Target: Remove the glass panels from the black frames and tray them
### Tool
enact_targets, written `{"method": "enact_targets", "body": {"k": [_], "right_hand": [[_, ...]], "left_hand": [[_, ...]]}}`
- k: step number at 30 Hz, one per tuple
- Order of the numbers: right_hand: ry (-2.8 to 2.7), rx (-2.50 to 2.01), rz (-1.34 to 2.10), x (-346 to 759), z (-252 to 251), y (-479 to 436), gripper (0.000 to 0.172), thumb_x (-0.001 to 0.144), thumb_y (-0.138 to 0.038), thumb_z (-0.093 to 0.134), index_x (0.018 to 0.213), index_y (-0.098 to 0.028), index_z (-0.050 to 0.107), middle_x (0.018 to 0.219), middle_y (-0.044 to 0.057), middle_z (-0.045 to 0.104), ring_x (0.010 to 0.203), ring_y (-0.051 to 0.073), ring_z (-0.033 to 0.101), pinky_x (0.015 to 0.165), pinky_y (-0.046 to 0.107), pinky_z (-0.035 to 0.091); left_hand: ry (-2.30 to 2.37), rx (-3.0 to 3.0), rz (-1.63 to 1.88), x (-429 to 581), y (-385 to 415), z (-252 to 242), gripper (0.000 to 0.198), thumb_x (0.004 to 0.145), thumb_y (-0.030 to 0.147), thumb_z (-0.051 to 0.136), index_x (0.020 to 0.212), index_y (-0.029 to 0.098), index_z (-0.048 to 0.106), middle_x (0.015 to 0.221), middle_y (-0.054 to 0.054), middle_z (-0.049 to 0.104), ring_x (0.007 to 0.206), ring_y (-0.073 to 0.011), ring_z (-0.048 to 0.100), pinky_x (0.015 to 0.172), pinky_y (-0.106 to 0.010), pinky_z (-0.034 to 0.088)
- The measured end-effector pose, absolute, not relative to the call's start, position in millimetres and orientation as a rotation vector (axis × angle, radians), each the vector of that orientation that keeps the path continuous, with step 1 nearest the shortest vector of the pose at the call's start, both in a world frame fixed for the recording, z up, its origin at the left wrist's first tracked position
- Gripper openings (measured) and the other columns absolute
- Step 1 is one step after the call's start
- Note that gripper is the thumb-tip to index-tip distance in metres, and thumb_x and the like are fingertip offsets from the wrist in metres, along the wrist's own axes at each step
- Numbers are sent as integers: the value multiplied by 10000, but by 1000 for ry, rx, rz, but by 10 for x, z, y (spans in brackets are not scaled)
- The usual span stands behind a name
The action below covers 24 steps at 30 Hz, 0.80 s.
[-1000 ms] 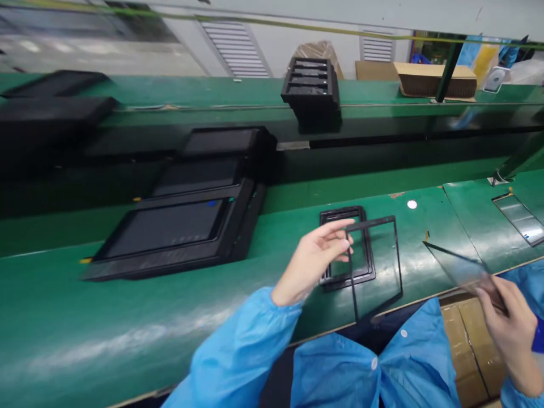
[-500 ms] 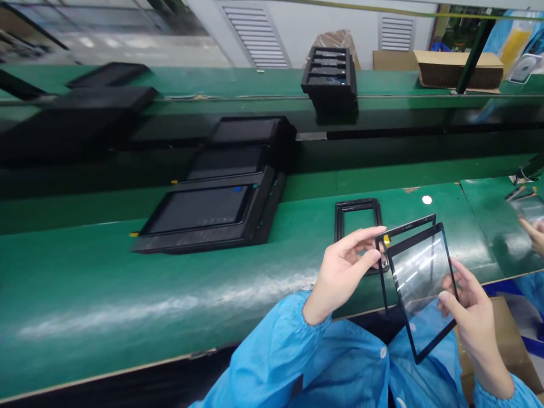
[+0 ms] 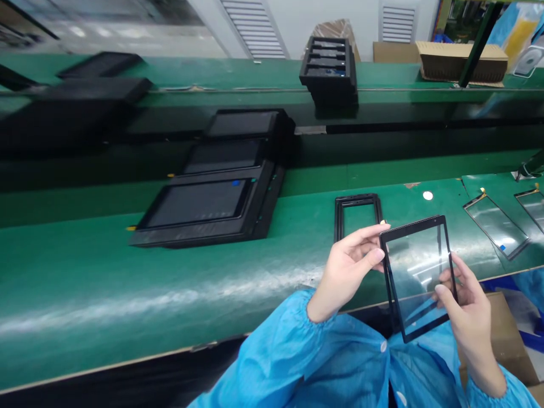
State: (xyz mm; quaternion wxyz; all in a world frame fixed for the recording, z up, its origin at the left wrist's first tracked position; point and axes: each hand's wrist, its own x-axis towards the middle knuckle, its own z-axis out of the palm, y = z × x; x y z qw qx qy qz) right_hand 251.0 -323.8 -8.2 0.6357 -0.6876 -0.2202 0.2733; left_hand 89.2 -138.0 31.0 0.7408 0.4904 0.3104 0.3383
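Note:
My right hand (image 3: 465, 303) grips the right edge of a clear glass touch panel (image 3: 419, 266) with a black border, held tilted above the bench's front edge. Behind the panel is a thin black frame (image 3: 391, 306), mostly covered by it. My left hand (image 3: 355, 263) pinches the frame at its upper left side, thumb in front and fingers behind, where frame and panel edges meet. Just beyond my left hand, black frames (image 3: 339, 218) lie stacked on the green bench (image 3: 289, 255).
Left of my hands stand black trays (image 3: 255, 232) holding dark screens (image 3: 195, 201). Two more glass panels (image 3: 497, 224) with yellow tabs lie at the right. Stacked black trays (image 3: 329, 73) and a cardboard box (image 3: 463, 62) sit on the back shelf. A blue sleeve (image 3: 529, 286) shows at right.
My right hand has brought the glass panel up and left over the black frame, so their edges now nearly line up. A co-worker's hand at right has left, and a glass panel lies there.

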Motion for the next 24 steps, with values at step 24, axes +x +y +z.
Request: {"method": "enact_targets", "body": {"k": [24], "right_hand": [[-721, -1756, 421, 2477, -149, -3214, 530, 949, -374, 778, 1460, -276, 674, 1164, 84, 696, 1021, 239, 714, 873, 409, 645]], "left_hand": [[782, 1014, 691, 916, -1398, 317, 570, 787, 394, 913, 1300, 177, 792, 1085, -129, 833, 906, -279, 840, 573, -216, 645]]}}
